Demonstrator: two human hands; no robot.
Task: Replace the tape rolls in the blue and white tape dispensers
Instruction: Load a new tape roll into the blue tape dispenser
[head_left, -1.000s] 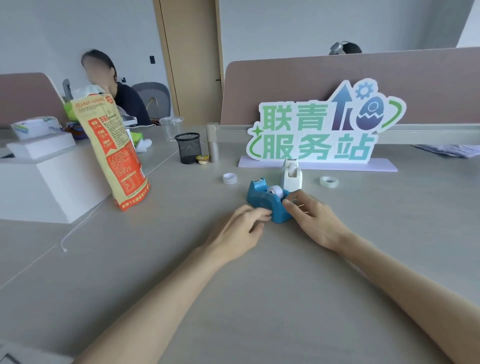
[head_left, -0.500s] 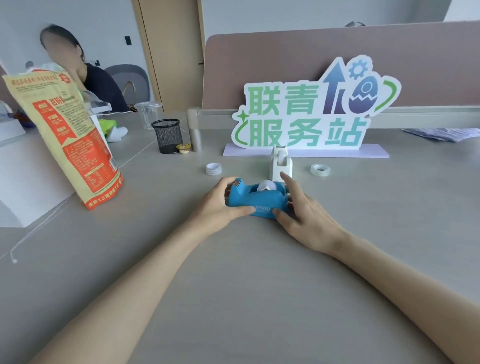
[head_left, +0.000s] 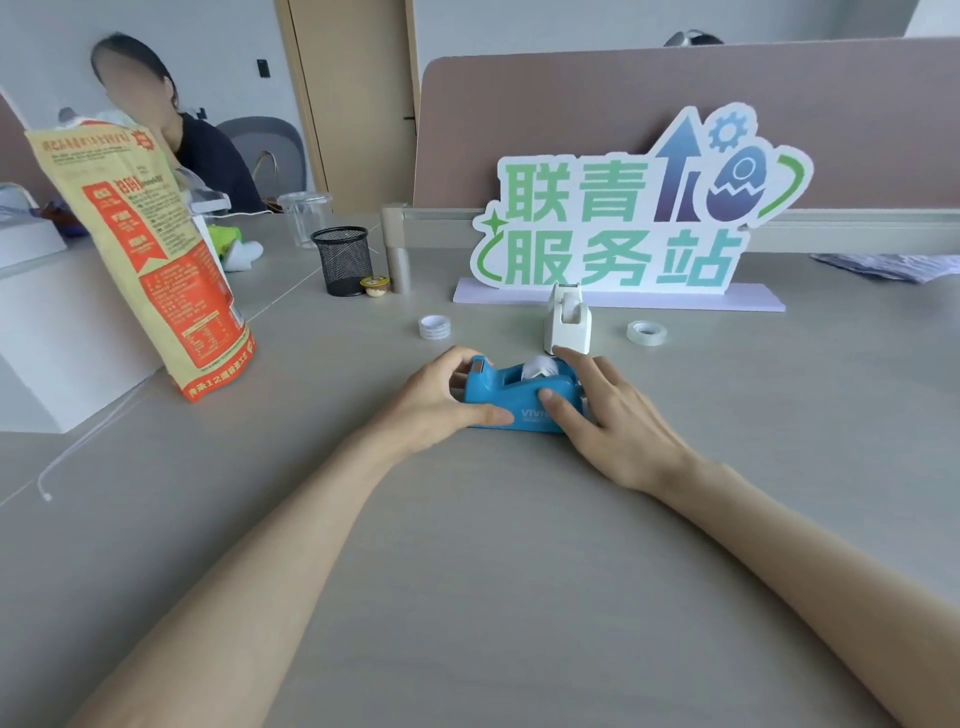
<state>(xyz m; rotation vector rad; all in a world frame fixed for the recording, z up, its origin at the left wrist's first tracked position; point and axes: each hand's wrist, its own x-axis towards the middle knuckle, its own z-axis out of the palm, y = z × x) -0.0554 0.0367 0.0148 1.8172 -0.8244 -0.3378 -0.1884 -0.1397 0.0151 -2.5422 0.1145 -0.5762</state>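
left hand (head_left: 441, 397) gripping the blue tape dispenser (head_left: 522, 397) at its cutter end | right hand (head_left: 618, 421) clasping its other end, thumb on the side | dispenser sitting on the tabletop (head_left: 493, 545) | white tape dispenser (head_left: 567, 322) standing just behind | spare rolls (head_left: 434, 327) (head_left: 646, 332) lying on either side

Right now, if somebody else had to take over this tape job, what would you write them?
Left hand grips the cutter end of the blue dispenser; right hand grips its other end. It sits on the desk with its old roll in place.
White dispenser stands just behind, untouched, roll inside.
Spare rolls lie loose: one left, one right.
Done: nothing swapped yet.
Left: change both rolls.
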